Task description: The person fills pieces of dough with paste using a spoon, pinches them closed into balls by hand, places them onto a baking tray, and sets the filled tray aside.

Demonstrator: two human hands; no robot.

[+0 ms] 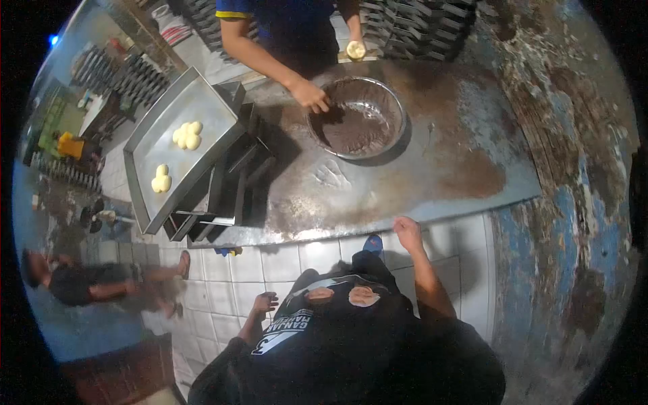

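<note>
My right hand [407,233], fingers curled in, is at the near edge of the metal table [445,182]; I see nothing in it. Low on the left, beside my dark shirt, my left hand [265,304] hangs with its fingers apart and holds nothing. On the table, beyond my right hand, is a round metal bowl [398,138] with a brown paste or powder [351,135] inside. A co-worker across the table has one hand [310,96] at the bowl's rim. The other holds a pale dough piece [356,50].
At the table's left end stands a stack of metal trays [196,115]; the top one carries two clusters of pale dough balls [188,135]. Dark stacked racks or moulds [432,27] are behind the co-worker. Another person [88,280] is on the tiled floor at left. A peeling wall [567,202] borders the right.
</note>
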